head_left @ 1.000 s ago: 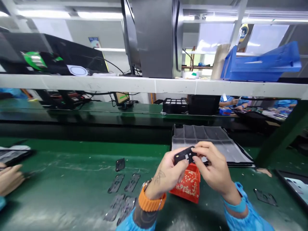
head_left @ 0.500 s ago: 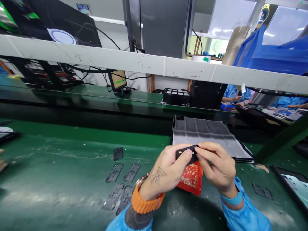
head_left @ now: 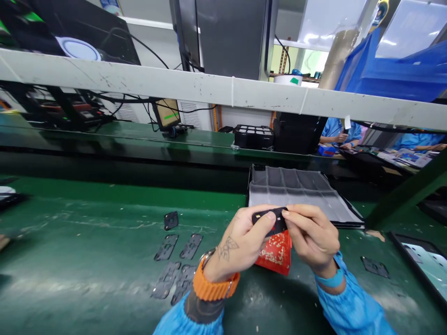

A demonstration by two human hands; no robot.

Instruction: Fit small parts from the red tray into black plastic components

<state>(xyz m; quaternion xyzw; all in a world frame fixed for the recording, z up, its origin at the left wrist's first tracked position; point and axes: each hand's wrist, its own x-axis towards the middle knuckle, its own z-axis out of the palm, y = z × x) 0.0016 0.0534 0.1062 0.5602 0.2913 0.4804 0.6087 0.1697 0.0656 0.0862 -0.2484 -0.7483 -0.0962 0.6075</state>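
Note:
My left hand (head_left: pixel 246 239) is closed around a small black plastic plate (head_left: pixel 278 224), its thumb lying across the face. My right hand (head_left: pixel 312 235) pinches with thumb and fingertips at the plate's right end; whether a tiny part sits between those fingertips cannot be made out. Below both hands lies a red bag (head_left: pixel 277 255) strewn with small pale bits. To the left, several similar black plates (head_left: pixel 166 246) lie spread on the green bench (head_left: pixel 87 260). Another black plate (head_left: pixel 375 267) rests to the right of my right forearm.
A stack of trays under a translucent sheet (head_left: pixel 307 190) stands behind my hands. A tray with pale green pieces (head_left: pixel 426 263) is at the right edge. A grey shelf beam (head_left: pixel 209 90) crosses above the bench. Co-workers in blue sleeves (head_left: pixel 331 128) sit at the back right.
The view has shifted slightly. The black plate in my left hand is turned a little more towards the camera. Both hands keep their hold on it.

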